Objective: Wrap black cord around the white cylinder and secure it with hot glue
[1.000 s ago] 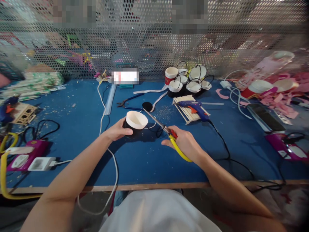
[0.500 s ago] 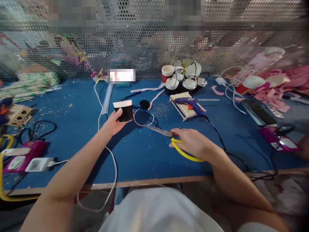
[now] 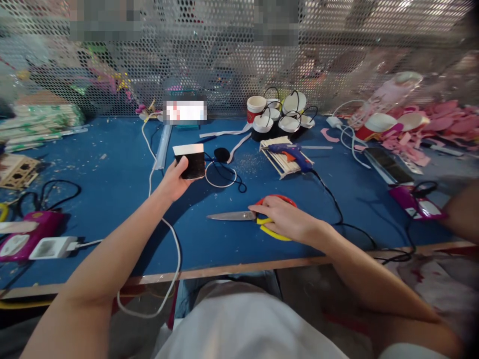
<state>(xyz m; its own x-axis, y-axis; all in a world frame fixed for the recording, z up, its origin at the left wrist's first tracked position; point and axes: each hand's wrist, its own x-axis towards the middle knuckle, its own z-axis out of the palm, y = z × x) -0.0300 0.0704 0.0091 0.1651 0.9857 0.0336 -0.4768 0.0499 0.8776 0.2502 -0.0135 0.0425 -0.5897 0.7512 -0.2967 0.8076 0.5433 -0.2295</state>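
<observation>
My left hand (image 3: 177, 180) is closed around a small paper cup (image 3: 193, 166), its wall black below a white band at the top, held above the table. Low over the table's front half, my right hand (image 3: 279, 215) has its fingers on the red and yellow handles of a pair of scissors (image 3: 234, 216). The blades are together and point left. Between the hands and the back lie a white ring (image 3: 221, 184), a looped black cord (image 3: 241, 186) and a round black disc (image 3: 222, 155).
A blue glue gun (image 3: 290, 152) rests on a small stick rack (image 3: 279, 164), its cord running right. Behind stand several cups (image 3: 263, 123) with black cord handles. A phone (image 3: 387, 166) and pink scraps (image 3: 441, 122) lie right. A white cable (image 3: 175, 244) crosses the left side.
My right hand has brought the scissors down and closer to me, and their blades have swung level. My left hand still holds the cup. The view has shifted slightly.
</observation>
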